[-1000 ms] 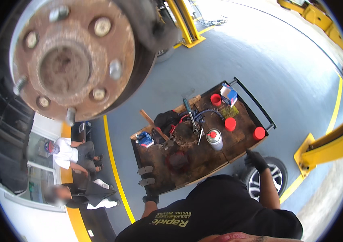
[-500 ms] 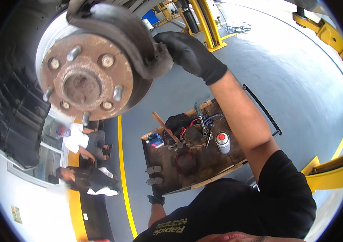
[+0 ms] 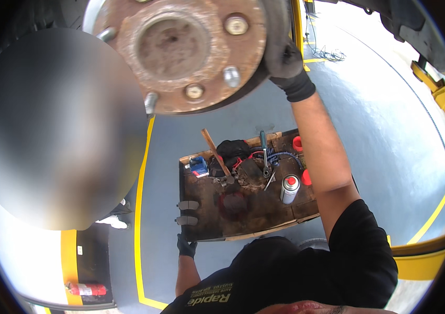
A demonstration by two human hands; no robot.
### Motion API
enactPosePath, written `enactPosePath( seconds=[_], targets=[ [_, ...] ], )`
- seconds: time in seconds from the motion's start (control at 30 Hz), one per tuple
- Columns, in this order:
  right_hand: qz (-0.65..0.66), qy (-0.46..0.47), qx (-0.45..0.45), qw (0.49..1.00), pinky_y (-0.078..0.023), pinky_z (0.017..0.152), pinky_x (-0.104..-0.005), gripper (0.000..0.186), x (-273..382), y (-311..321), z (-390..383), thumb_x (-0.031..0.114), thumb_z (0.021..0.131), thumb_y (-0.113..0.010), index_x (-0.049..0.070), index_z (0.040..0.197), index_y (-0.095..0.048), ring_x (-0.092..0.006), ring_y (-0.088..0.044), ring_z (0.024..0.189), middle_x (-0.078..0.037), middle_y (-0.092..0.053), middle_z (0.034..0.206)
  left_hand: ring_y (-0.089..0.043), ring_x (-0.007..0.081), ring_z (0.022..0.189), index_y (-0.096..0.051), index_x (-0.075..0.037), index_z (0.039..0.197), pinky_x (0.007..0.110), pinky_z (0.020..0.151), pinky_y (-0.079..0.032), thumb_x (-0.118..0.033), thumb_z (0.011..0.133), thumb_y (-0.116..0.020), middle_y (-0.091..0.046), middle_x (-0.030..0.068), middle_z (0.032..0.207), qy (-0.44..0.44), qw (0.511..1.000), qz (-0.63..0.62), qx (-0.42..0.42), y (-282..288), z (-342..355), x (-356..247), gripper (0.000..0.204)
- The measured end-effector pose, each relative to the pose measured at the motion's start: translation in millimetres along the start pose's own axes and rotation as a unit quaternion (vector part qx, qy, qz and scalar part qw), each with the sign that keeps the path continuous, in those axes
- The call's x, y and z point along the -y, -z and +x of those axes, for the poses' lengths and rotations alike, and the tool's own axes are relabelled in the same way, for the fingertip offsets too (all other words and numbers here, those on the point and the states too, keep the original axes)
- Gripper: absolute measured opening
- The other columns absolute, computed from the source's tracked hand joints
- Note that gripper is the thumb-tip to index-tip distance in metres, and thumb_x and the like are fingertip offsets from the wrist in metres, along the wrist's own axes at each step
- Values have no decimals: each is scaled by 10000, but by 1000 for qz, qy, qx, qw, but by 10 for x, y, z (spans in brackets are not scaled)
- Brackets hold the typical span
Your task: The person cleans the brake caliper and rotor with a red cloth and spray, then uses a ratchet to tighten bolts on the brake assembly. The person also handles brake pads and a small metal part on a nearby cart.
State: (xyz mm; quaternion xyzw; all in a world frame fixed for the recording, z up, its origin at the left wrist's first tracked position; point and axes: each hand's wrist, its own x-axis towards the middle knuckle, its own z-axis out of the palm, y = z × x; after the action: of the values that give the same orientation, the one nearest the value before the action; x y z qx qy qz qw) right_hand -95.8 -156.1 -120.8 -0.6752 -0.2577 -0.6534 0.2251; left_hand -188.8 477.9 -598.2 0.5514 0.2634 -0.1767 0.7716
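Observation:
A rusty wheel hub and brake disc (image 3: 172, 52) with studs fills the upper middle. Beside its right edge, the dark brake caliper bracket (image 3: 274, 39) curves down. My right hand (image 3: 288, 65), in a black glove, is closed around the lower end of this bracket; some fingers are hidden behind it. Low on the left, my left hand (image 3: 186, 246), also in a black glove, is by the corner of a wooden-topped cart (image 3: 264, 222). Its fingers look apart, with nothing visible in them. Just above it, two grey brake pads (image 3: 187, 205) lie at the cart's edge.
On the cart are a spray can (image 3: 290, 189), a ratchet (image 3: 265, 154), a wooden-handled hammer (image 3: 216, 152), a blue box (image 3: 198, 166) and red caps (image 3: 306, 177). Yellow lift parts (image 3: 421, 261) stand right. A blurred patch hides the left; below it lies a fire extinguisher (image 3: 87, 289).
The hub and disc appear larger and farther right as my view shifts. My right hand stays at the bracket, its fingers now showing around the lower end. My left hand remains near the cart's corner.

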Motion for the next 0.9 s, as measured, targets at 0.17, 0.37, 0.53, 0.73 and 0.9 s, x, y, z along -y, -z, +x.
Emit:
enactPosePath(
  seconds=[0.17,0.37,0.53,0.73,0.9],
  targets=[
    [-112,-22,1,993,-555,974,-374,367,13,36,-80,111,927,-682,31,1283,-656,-267,-703,1104,-105,-696,1248,-519,346,1289,-477,-205,1500,536,997,-470,-574,1075,-401,-494,55,1506,-5,999,-3,-40,184,94,145,568],
    [-261,25,27,965,-573,859,-388,521,222,367,18,204,875,-747,44,1351,-606,-282,-712,1054,-118,-696,1234,-586,355,1249,-533,-167,1416,528,931,-527,-579,1035,-506,-557,87,1441,-22,998,-31,-50,204,281,258,562],
    [545,-356,-90,754,-602,747,-376,375,194,-20,71,187,962,-660,39,1304,-617,-244,-729,950,-111,-715,1146,-616,342,1198,-578,-151,1431,524,920,-540,-441,1006,-622,-568,120,1425,-27,997,-45,-51,286,320,265,517],
    [286,-146,-46,946,-591,787,-341,319,312,-215,97,41,952,-667,59,1267,-617,-200,-695,975,-103,-706,1100,-644,356,1128,-593,-33,1394,463,898,-567,-208,750,-896,-583,208,1344,-389,558,733,7,743,375,139,733],
    [507,-364,-44,780,-610,828,-320,270,443,21,131,73,1007,-624,57,1275,-601,-167,-699,962,-67,-686,1117,-623,331,1120,-551,-79,1444,508,965,-516,-362,887,-781,-574,178,1373,-294,618,730,-2,178,62,-15,666]
  ],
)
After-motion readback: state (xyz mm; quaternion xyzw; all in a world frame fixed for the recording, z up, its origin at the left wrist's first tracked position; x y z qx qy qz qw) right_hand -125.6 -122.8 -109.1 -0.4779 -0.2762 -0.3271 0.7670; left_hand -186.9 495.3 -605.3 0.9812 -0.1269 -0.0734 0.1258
